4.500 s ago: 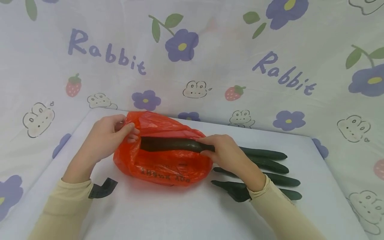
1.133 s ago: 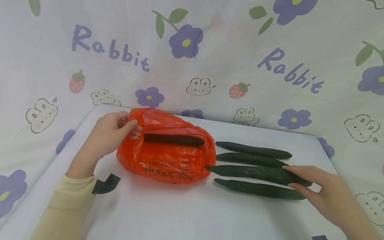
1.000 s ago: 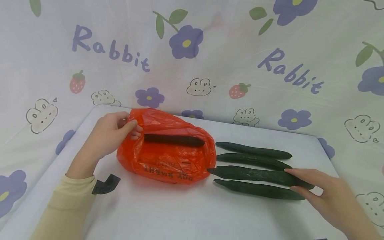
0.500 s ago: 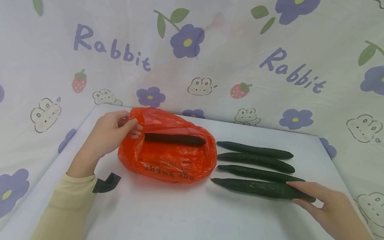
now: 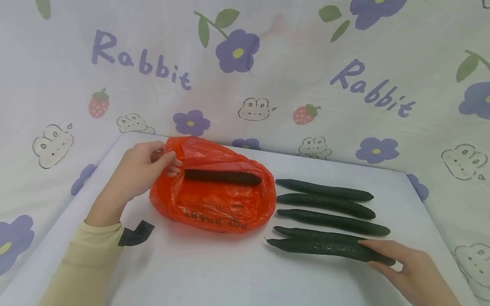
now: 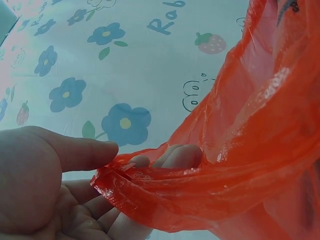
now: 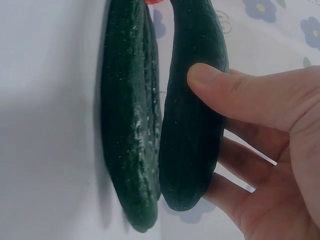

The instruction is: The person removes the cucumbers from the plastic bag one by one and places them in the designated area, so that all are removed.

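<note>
Bag [image 5: 214,204] left on table [image 5: 214,272] w/ one cucumber [image 5: 223,177] inside; four cucumbers [image 5: 325,206] in row to its right.

White table [image 5: 214,272] w/ printed cloth backdrop [image 5: 291,63] behind: purple flowers, strawberries, rabbits, "Rabbit" lettering.

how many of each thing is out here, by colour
orange plastic bag: 1
green cucumbers: 6 (1 inside the bag, 4 lying on the table, 1 held in the right hand)
total: 7
</note>
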The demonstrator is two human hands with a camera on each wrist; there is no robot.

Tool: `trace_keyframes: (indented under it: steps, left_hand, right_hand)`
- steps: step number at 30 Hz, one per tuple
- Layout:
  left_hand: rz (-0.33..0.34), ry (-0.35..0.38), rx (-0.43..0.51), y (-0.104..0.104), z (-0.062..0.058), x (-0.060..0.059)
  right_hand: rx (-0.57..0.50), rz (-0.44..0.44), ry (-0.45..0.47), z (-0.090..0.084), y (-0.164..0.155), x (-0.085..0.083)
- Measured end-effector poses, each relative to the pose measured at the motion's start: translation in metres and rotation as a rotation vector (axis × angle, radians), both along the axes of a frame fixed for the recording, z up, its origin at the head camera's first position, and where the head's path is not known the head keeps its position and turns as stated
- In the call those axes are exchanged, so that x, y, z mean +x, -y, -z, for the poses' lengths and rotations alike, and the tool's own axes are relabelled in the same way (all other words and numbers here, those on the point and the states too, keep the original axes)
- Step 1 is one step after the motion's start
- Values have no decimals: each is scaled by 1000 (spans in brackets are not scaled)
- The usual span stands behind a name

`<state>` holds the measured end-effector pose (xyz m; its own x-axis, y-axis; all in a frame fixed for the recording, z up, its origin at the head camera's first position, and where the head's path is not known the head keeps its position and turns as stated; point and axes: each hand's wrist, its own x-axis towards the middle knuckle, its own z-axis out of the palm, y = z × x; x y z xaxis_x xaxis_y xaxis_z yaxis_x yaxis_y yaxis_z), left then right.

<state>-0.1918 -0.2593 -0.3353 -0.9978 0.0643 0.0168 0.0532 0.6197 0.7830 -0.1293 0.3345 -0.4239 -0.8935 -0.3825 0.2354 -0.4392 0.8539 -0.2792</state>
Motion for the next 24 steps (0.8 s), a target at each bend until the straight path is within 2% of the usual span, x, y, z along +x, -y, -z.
trace_keyframes:
  steps: [8,11,15,21,24]
  left_hand:
    - [4,-4,-2,0,0,-1]
    - [-2,0,-3,0,0,0]
    - [-5,-3,-6,1,0,0]
    - [-4,-8,-15,1,0,0]
    - [-7,-3,-11,1,0,1]
  right_hand:
    - [-7,-33,-46,10,-2,0]
    - [20,-17,-17,12,-3,0]
    - [68,20,67,15,-4,0]
    - [103,-2,-1,26,-7,-2]
    - [109,23,44,30,-8,-2]
